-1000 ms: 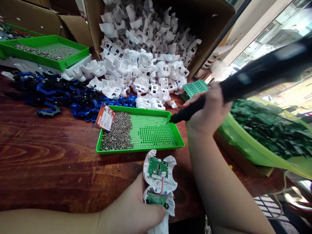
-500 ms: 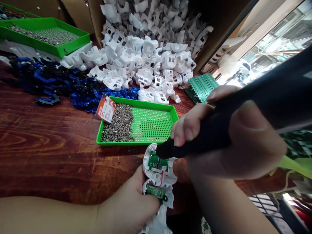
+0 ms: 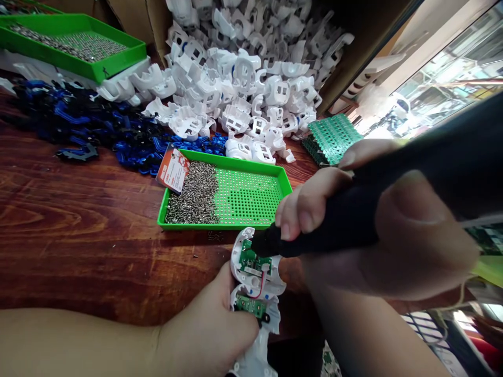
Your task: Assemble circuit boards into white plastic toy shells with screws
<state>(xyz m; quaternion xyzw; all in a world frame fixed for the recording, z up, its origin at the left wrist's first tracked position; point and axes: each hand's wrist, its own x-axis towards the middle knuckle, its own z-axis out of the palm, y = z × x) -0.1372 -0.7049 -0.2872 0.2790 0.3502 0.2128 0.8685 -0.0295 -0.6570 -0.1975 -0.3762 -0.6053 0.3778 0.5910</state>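
My left hand [image 3: 214,327] grips a white plastic housing [image 3: 277,285] from its left side, thumb across its lower part. Inside its rounded top lies a green circuit board [image 3: 245,257], and a smaller green board [image 3: 251,306] sits below, with a red wire running between. Wrapped around a black electric screwdriver [image 3: 353,214], my right hand [image 3: 393,225] points its tip down at the upper board. The tip covers part of that board, so its exact contact is hidden.
Just beyond the housing stands a green tray [image 3: 251,167] of small screws, with a printed card [image 3: 173,168] on its left rim. Behind it are heaped white shells [image 3: 236,94] and blue-black parts [image 3: 133,141]. Another screw tray [image 3: 121,60] is far left; stacked green boards [image 3: 334,139] are right.
The view has shifted slightly, and the black screwdriver sits a little lower and further right in the picture. Both hands keep their holds; its tip stays over the upper board.
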